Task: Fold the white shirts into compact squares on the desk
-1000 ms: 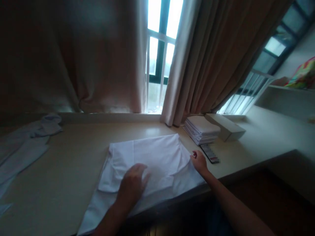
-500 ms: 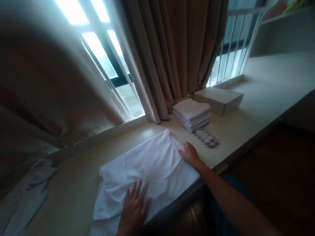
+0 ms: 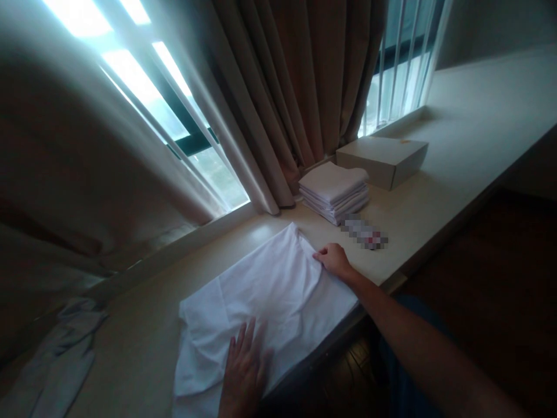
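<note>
A white cloth (image 3: 265, 296), partly folded, lies flat on the pale counter (image 3: 435, 191) near its front edge. My left hand (image 3: 246, 371) rests flat on the cloth's near left part, fingers stretched out and apart. At the cloth's right edge my right hand (image 3: 333, 259) has its fingers curled on the fabric, pinching the edge. A little beyond my right hand stands a neat stack of folded white cloths (image 3: 334, 190).
A flat white box (image 3: 382, 159) sits behind the stack. A small blurred-out object (image 3: 364, 231) lies between stack and hand. Crumpled pale fabric (image 3: 56, 363) lies at far left. Brown curtains (image 3: 304, 81) hang over a barred window behind the counter.
The view has swung to the right and tilted. My left hand slid toward the cloth's near edge and spread flat. My right hand stays at the right edge, its fingers now closed on the fabric.
</note>
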The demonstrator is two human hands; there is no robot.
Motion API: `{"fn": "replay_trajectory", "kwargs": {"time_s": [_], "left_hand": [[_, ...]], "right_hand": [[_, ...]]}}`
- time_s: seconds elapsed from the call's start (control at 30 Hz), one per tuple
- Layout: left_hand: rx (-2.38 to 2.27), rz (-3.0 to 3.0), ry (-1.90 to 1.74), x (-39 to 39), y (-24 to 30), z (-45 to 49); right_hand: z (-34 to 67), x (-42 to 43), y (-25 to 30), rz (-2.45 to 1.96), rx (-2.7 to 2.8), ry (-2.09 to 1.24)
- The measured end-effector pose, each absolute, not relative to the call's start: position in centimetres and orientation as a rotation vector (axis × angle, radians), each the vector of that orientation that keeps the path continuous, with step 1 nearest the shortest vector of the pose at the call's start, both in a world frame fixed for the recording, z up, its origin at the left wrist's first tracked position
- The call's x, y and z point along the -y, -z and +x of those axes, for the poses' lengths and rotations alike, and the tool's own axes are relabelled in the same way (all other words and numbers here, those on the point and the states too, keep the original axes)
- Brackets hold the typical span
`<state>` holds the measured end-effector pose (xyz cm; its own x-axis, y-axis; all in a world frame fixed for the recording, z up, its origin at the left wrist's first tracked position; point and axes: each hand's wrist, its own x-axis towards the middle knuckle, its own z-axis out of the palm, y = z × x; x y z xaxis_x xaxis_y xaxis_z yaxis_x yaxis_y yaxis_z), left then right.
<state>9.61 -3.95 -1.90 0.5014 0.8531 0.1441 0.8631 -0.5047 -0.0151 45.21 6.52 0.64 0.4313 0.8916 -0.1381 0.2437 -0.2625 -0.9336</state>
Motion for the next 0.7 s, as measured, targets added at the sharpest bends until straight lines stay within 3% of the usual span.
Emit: {"fn": "replay_trajectory", "kwargs": {"time_s": [0.13, 0.43, 0.53, 0.7], "left_hand": [[1.495, -2.629, 0.241, 3.9, 2.6, 9.4], [1.488, -2.622, 0.244, 3.7, 3.1, 9.1], [1.485, -2.614, 0.233, 3.7, 3.1, 9.1], [1.493, -2.609, 0.219, 3.7, 3.2, 9.1]], "right_hand": [[44.1, -6.5, -0.6, -1.517, 0.699, -1.156], [42.7, -6.4, -0.6, -1.494, 0.620, -1.287], [42.9, -6.2, -0.1, -1.597, 0.678, -1.184], [43.8, -6.3, 0.5, -1.909, 0.971, -0.702]]}}
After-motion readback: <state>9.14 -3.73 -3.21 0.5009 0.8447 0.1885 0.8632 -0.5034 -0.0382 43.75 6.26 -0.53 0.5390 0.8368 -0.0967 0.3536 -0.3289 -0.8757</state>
